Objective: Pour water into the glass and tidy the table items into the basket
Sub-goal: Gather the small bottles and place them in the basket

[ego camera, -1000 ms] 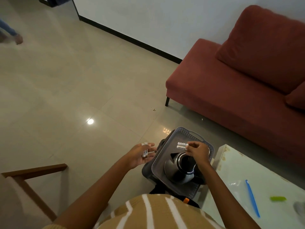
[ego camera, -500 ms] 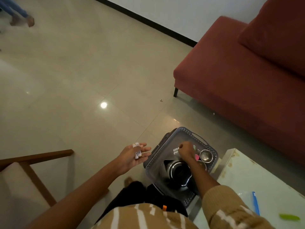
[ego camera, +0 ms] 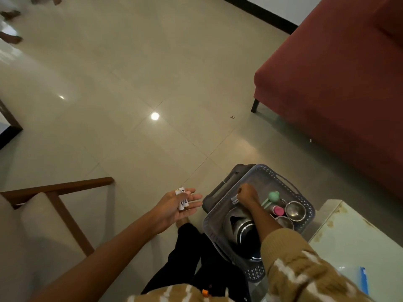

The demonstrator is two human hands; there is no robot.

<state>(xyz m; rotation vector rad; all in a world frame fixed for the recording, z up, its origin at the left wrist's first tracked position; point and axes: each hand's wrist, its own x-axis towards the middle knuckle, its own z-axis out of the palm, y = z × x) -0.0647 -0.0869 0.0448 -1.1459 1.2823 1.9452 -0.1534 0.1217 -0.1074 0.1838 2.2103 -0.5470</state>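
While the grey perforated plastic basket (ego camera: 304, 194) at lower right of the frame fills up, worth flagging a few risks. Right hand (ego camera: 247, 194) down inside, fingers closed around a small white labelled tube (ego camera: 234, 198), hovering just above the steel kettle (ego camera: 239, 227). Left hand (ego camera: 174, 205) at lower centre, palm up and loosely open, cradling two more white labelled tubes (ego camera: 182, 198) out over the tiled floor (ego camera: 130, 83), beside the basket and not above it. Nothing actually pinning those two, so a small tilt probably rolls them off onto the tiles. Basket also looks perched on a dark bag (ego camera: 220, 188), not on the pale table (ego camera: 357, 232) at far right, so a careless drop could maybe rock it. Pretty crowded in there too: green round-headed spoon (ego camera: 273, 196), pink-capped bottle (ego camera: 277, 210), two small steel bowls (ego camera: 294, 210). No glass anywhere in view. Writing on the tubes: black print, only fragments like "He" and "ight" guessable, no brand readable.
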